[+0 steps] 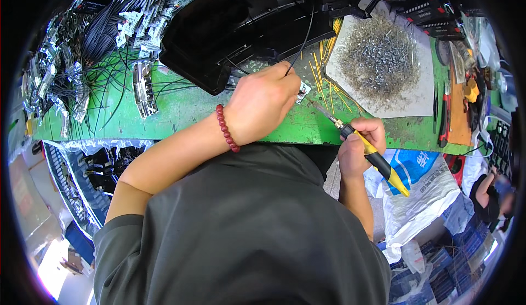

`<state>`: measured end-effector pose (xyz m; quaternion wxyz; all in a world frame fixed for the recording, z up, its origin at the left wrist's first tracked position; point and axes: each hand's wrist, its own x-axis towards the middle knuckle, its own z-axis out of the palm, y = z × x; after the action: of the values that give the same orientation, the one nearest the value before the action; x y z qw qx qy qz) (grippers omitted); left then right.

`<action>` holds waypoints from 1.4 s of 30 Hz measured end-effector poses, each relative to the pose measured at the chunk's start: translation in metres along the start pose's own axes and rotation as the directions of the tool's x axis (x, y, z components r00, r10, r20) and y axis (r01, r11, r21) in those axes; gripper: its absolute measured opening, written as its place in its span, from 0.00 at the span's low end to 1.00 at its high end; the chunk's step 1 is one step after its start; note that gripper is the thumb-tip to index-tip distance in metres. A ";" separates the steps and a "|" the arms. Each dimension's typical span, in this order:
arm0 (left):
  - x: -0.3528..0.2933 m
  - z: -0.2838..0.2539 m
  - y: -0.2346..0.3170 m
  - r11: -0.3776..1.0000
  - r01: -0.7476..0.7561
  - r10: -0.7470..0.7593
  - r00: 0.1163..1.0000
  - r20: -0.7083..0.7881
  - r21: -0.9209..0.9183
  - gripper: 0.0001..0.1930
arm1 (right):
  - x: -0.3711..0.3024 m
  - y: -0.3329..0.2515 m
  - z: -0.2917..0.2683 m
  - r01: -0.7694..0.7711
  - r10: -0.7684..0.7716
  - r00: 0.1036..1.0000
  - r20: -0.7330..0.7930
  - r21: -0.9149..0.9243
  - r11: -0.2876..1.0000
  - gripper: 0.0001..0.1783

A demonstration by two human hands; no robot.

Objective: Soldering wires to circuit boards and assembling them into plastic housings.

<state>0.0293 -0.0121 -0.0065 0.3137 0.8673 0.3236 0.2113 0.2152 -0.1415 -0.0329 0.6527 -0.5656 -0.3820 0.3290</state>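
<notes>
My right hand (359,143) is closed around the yellow and black handle of a soldering iron (378,162). Its thin tip slants up and left, stopping near a small silvery plate (303,91) on the bench. Across from it my left hand (266,99), with a red bead bracelet (224,128) on the wrist, is curled beside that plate. The left fingertips are turned under and hidden, so what they pinch cannot be made out. A black wire (308,34) runs from these fingers up over a large black plastic shell (219,36), which lies just beyond the hand.
On the green bench (192,119), a white board (422,99) bears a heap of small metal bits (381,50). Thin yellow sticks (320,78) lie beside it. Metal pieces with black wires (143,88) pile up at left. Red-handled pliers (445,119) lie at right; another person (487,195) is farther right.
</notes>
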 end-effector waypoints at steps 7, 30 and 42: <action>-0.001 0.000 -0.003 1.000 0.006 -0.005 1.000 0.017 -0.018 0.05 | -0.002 0.002 -0.001 0.079 -0.075 0.995 0.065 -0.059 0.995 0.13; 0.001 -0.002 -0.003 1.000 0.010 -0.009 0.999 0.036 -0.016 0.04 | -0.002 -0.002 0.002 0.033 -0.031 0.998 0.045 -0.030 0.999 0.17; 0.002 -0.001 -0.002 1.000 -0.003 0.003 1.000 0.027 0.002 0.04 | -0.002 -0.003 0.001 0.001 0.001 0.999 0.044 -0.044 0.999 0.18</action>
<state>0.0293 -0.0090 -0.0067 0.3170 0.8708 0.3184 0.1997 0.2134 -0.1431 -0.0304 0.6316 -0.5723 -0.4034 0.3329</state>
